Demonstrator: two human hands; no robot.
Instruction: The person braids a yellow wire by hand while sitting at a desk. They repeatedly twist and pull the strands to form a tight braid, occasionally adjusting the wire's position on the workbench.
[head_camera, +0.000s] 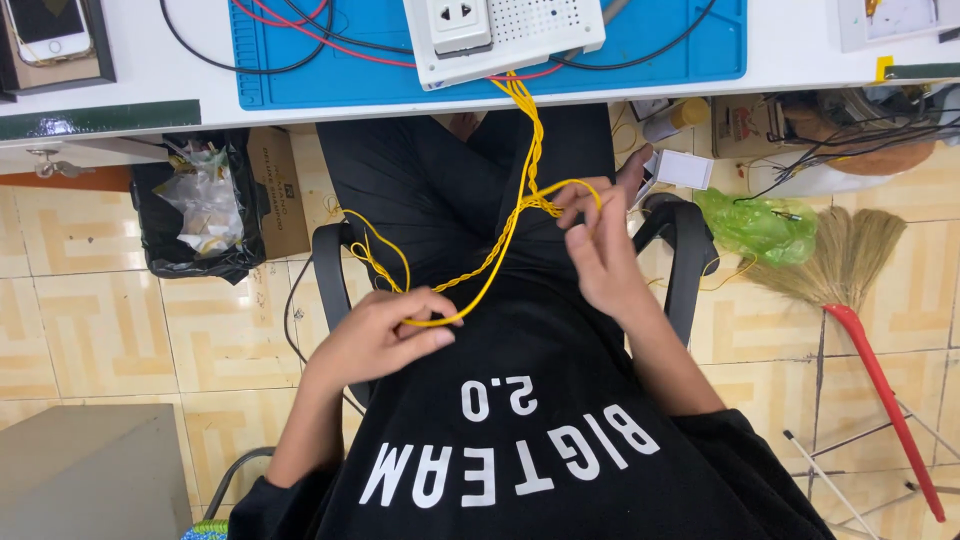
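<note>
While both hands pinch it, yellow wire (487, 268) spans their fingers (432, 318).

The left hand (385, 335) pinches a loop of twisted yellow wire (480, 280) between thumb and fingers, over the lap. The right hand (600, 255) grips the same wire higher up, a loop curling over its fingertips. Beyond them, the wire runs up to a white box (500, 35) on a blue mat (690, 40).

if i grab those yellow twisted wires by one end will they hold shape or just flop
Probably flop: the yellow wires sag in loose curves between the left hand and right hand. They look thin and light. The twisted stretch may hold its braid, while the free loops likely tangle, and the white socket board anchors the far end.
</note>
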